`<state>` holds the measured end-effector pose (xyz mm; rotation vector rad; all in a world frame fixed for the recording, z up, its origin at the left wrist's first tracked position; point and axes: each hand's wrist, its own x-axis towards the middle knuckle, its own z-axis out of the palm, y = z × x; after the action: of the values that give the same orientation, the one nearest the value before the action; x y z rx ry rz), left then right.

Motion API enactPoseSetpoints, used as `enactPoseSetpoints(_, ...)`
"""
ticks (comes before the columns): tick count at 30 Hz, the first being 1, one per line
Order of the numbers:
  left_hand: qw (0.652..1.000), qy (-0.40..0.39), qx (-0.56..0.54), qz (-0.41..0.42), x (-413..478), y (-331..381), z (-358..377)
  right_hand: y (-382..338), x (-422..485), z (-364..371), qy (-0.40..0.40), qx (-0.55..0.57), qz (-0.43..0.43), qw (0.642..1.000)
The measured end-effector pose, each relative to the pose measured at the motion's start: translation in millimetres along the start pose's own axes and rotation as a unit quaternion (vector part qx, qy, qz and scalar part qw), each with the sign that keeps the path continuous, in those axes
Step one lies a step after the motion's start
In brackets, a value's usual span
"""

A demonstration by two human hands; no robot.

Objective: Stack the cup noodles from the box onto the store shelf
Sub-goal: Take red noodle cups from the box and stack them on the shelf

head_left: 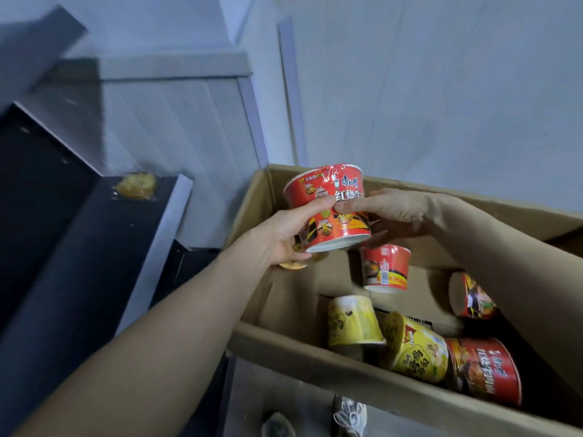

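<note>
Head view: our left hand and right hand both grip a red cup between them, above the box. Inside it lie two yellow cups and three more red cups, tumbled. To our left, the shelf carries a blurred yellow cup.

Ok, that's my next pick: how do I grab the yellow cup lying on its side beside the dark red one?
Probably from above, pinching the yellow cup across its curved wall. It lies on its side, the dark red cup and another yellow cup close against its ends, so only the upper wall is free.
</note>
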<state>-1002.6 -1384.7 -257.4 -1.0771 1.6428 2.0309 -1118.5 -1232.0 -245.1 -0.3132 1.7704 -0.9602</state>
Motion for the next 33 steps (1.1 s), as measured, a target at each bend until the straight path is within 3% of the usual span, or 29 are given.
enactPoseSetpoints(8, 0.992, 0.045, -0.022, 0.117, -93, 47, -77, -108, -35, 60, -0.048, -0.05, -0.126, 0.99)
enactPoseSetpoints(18, 0.954, 0.079, -0.03, 0.286, -213, 79, -176, -225, -79, 150, -0.065, -0.093, -0.291, 0.95)
enactPoseSetpoints(28, 0.895, 0.168, -0.053, 0.409, -305, 75, -256, -301, -102, 247, -0.123, -0.119, -0.398, 0.901)
enactPoseSetpoints(33, 0.865, 0.268, -0.019, 0.423, -334, 73, -290, -333, -100, 286, -0.154, -0.131, -0.413, 0.888)
